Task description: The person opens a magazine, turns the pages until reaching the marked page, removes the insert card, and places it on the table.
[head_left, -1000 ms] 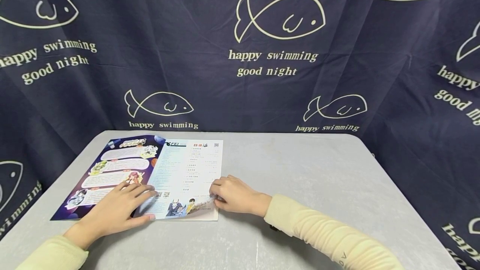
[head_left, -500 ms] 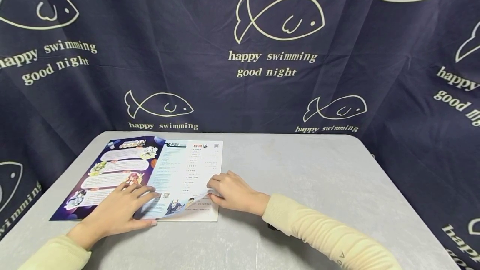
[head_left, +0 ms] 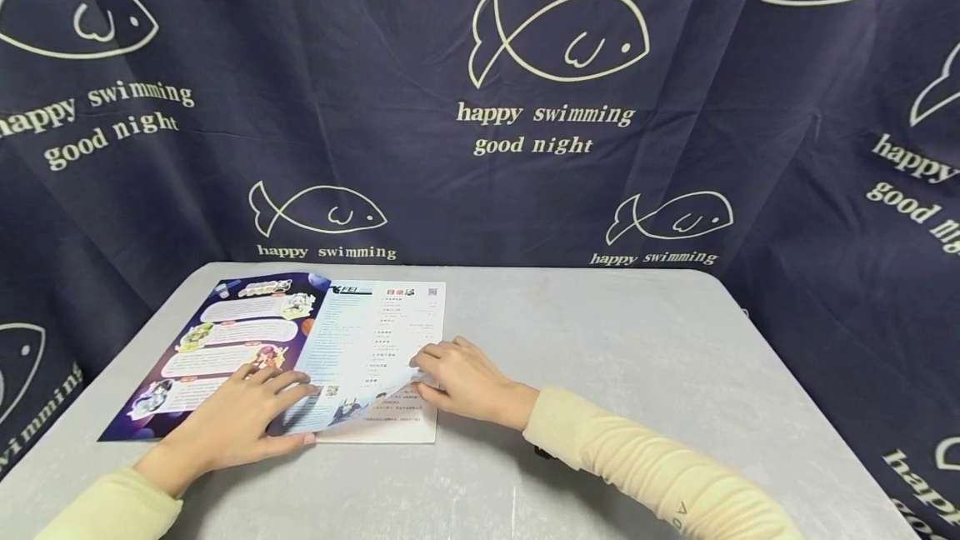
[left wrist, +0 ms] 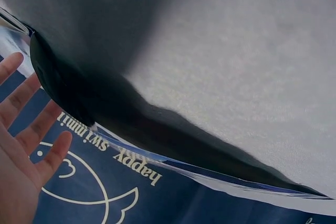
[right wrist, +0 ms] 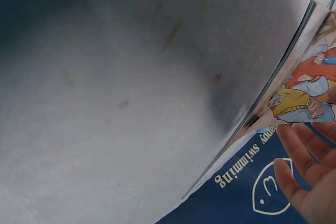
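An open magazine lies on the left half of the table, with a dark purple left page. My left hand rests on it near the spine, fingers spread and fairly straight. At the right edge, my right hand pinches the white-and-blue contents page between thumb and fingers. That page's lower corner curls upward, and part of a white text page shows underneath. In the right wrist view, coloured cartoon figures appear on the magazine's paper beside the fingers.
The grey table has rounded far corners. Behind it hangs a dark blue curtain with white fish outlines and lettering. A small dark object shows beneath the right sleeve cuff.
My right hand has moved slightly up and left, lifting the contents page's lower right corner off the sheet below. My left hand has stayed almost in place.
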`<state>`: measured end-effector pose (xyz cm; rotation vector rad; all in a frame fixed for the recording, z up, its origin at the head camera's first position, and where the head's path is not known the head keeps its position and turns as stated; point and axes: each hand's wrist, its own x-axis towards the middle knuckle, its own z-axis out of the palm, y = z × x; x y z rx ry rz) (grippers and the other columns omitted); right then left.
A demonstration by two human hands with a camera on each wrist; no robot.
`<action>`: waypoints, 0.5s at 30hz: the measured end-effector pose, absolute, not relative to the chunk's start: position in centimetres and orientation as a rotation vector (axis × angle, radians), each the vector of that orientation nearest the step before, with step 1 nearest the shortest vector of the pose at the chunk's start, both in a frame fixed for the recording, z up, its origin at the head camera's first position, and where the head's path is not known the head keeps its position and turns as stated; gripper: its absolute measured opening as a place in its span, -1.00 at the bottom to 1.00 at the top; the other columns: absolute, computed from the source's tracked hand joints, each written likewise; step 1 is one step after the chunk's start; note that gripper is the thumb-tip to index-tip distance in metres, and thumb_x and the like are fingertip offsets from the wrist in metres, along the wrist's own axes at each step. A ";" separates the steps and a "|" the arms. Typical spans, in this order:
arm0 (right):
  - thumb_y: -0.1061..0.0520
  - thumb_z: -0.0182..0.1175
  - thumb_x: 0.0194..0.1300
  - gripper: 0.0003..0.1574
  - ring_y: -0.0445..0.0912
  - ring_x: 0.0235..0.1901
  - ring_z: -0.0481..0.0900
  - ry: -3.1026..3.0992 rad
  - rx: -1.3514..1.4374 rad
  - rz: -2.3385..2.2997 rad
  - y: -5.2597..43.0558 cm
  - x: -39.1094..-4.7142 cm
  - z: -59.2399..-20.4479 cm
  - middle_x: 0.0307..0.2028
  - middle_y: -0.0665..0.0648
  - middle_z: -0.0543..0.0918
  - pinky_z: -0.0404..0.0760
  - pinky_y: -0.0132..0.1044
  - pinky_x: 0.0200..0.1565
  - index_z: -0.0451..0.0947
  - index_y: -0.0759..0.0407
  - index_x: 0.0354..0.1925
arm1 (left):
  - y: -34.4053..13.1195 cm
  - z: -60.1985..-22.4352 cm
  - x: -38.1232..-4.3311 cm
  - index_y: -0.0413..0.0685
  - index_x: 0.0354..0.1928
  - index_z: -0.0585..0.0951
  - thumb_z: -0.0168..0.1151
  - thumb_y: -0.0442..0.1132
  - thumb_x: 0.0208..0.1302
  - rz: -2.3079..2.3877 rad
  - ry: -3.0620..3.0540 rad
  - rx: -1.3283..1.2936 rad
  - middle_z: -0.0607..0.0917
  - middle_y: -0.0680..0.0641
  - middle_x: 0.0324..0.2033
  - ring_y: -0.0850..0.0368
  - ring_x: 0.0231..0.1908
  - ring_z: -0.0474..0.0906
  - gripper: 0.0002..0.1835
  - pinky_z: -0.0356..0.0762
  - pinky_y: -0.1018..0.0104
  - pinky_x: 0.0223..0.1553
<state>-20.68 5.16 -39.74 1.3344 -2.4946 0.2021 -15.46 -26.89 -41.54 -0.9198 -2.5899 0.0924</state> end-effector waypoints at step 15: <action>-0.04 0.02 0.28 -0.59 -0.21 -0.15 0.57 -2.472 1.302 0.231 5.3 -20.7 -39.4 -0.13 -0.06 0.62 0.44 -0.35 -0.16 0.45 0.09 0.03 | -27.2 -41.5 -15.6 0.13 -0.09 0.61 0.09 0.28 0.09 0.088 -2.615 -0.920 0.64 0.07 -0.18 -0.03 -0.10 0.55 -0.50 0.38 -0.09 -0.02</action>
